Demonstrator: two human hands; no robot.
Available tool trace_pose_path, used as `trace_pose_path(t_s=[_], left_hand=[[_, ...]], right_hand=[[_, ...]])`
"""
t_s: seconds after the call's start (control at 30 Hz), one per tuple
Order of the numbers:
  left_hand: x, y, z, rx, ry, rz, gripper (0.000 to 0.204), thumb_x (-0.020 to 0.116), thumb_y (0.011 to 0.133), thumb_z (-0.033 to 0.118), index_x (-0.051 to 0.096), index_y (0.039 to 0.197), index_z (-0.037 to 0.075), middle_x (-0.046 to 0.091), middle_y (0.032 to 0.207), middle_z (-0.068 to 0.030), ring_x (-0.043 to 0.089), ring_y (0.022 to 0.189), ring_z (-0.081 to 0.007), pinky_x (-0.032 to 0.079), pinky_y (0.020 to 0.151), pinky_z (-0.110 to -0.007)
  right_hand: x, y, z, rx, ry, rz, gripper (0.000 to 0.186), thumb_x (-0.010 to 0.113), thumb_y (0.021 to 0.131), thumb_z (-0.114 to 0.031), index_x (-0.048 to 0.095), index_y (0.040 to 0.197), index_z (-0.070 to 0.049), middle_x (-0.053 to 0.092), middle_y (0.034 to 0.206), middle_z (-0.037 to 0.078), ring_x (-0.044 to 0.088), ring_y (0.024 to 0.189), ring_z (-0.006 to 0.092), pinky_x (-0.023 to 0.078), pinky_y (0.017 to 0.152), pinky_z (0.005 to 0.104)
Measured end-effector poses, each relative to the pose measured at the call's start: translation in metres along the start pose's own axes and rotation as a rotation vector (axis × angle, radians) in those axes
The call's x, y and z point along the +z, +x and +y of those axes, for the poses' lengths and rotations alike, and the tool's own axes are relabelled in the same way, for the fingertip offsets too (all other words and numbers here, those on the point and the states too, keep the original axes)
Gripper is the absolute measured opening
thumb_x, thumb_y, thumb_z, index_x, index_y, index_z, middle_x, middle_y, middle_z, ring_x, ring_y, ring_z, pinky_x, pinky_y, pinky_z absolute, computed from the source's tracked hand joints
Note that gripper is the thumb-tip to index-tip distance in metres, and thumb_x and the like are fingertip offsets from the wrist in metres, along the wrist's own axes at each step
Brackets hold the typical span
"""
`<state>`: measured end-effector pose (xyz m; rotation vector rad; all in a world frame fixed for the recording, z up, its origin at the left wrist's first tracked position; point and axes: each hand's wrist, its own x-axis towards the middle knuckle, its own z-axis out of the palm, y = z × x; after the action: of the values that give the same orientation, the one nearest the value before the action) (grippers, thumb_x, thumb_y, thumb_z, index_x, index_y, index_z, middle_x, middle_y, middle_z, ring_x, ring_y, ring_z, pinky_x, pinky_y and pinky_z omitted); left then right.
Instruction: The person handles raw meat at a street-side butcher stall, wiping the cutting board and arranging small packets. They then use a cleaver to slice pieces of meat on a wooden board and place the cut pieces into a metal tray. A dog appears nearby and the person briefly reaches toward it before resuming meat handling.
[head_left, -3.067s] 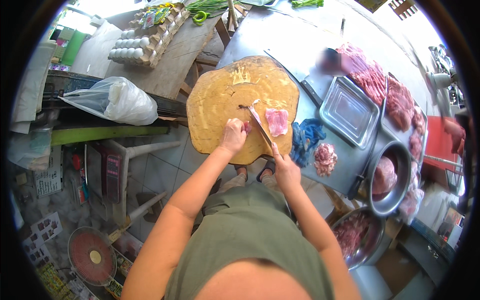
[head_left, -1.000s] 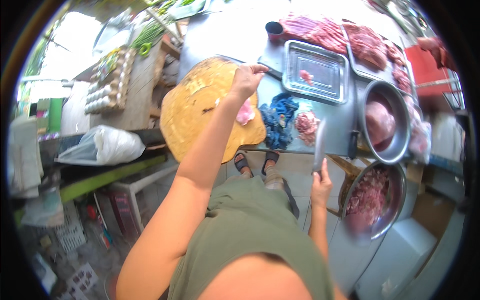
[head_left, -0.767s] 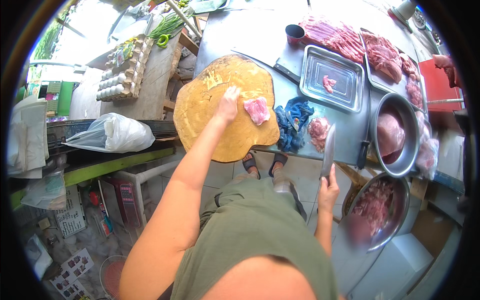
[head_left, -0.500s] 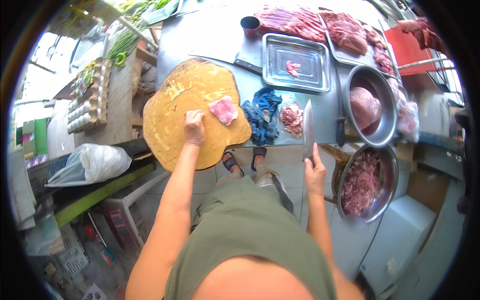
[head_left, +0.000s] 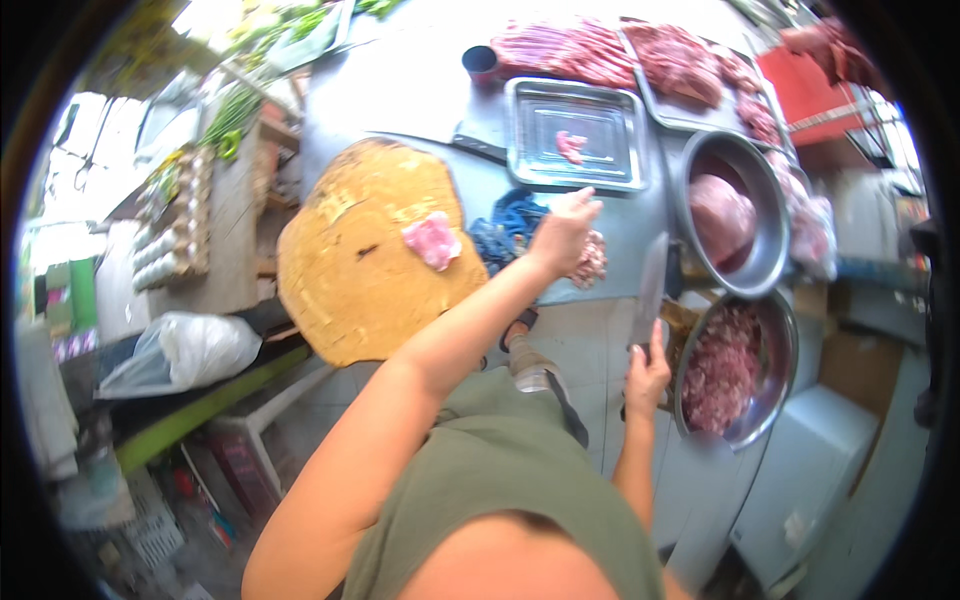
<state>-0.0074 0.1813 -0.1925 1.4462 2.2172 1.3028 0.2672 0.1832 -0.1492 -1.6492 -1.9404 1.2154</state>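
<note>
My right hand point(head_left: 648, 374) is wrapped round the handle of a wide-bladed knife point(head_left: 652, 282), its blade upright in front of the table edge. My left hand point(head_left: 566, 232) reaches over a blue cloth point(head_left: 510, 222) and a small pile of meat scraps point(head_left: 593, 262), near the front rim of a metal tray point(head_left: 580, 184). Its fingers are drawn together; what they hold, if anything, is too small to make out. A pink piece of meat point(head_left: 432, 241) lies on the round wooden chopping board point(head_left: 345, 300). Inside the tray is a little meat scrap point(head_left: 571, 147).
Right of the tray stands a metal pot point(head_left: 781, 240) with a large meat chunk; below it, a bowl point(head_left: 783, 375) of cut meat. Slabs of meat point(head_left: 565, 52) lie at the back. Another knife point(head_left: 480, 146) lies behind the board. Egg trays point(head_left: 185, 225) are at the left.
My left hand has left the chopping board and swung right, over the cloth towards the tray. A dark mark shows on the board where it was. The knife has shifted right and slightly lower.
</note>
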Motion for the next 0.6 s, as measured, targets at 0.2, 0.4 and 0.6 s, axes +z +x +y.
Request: trace_pose_path(t_s=[0.2,0.4,0.6], left_hand=[[0.02,-0.028,-0.027,-0.093,0.094,-0.082,0.024,0.06,0.076,0.003,0.068,0.098,0.002,0.058,0.123,-0.0181,0.053,0.116,-0.0352,0.044,0.1,-0.041],[-0.08,-0.079,-0.069,-0.669,0.717,0.234,0.04,0.053,0.085,0.005,0.055,0.124,-0.001,0.042,0.14,-0.0248,0.039,0.128,-0.0413,0.033,0.109,-0.047],[-0.111,-0.098,-0.077,-0.962,0.412,0.292,0.053,0.059,0.087,0.03,0.048,0.126,-0.005,0.049,0.13,-0.025,0.048,0.117,-0.0409,0.04,0.101,-0.047]], right_hand=[[0.001,0.017,0.016,-0.063,0.04,-0.031,0.064,0.056,0.086,0.006,0.044,0.147,-0.011,0.067,0.101,0.005,0.038,0.052,0.0078,0.037,0.047,0.0268],[0.035,0.055,0.012,-0.326,0.099,-0.123,0.064,0.054,0.084,0.009,0.044,0.146,-0.005,0.063,0.126,0.014,0.061,0.089,0.0151,0.05,0.078,0.0294],[0.062,0.08,-0.048,-0.651,-0.032,-0.142,0.033,0.064,0.087,-0.016,0.063,0.116,0.0,0.069,0.09,0.018,0.065,0.069,0.0297,0.053,0.064,0.0394]])
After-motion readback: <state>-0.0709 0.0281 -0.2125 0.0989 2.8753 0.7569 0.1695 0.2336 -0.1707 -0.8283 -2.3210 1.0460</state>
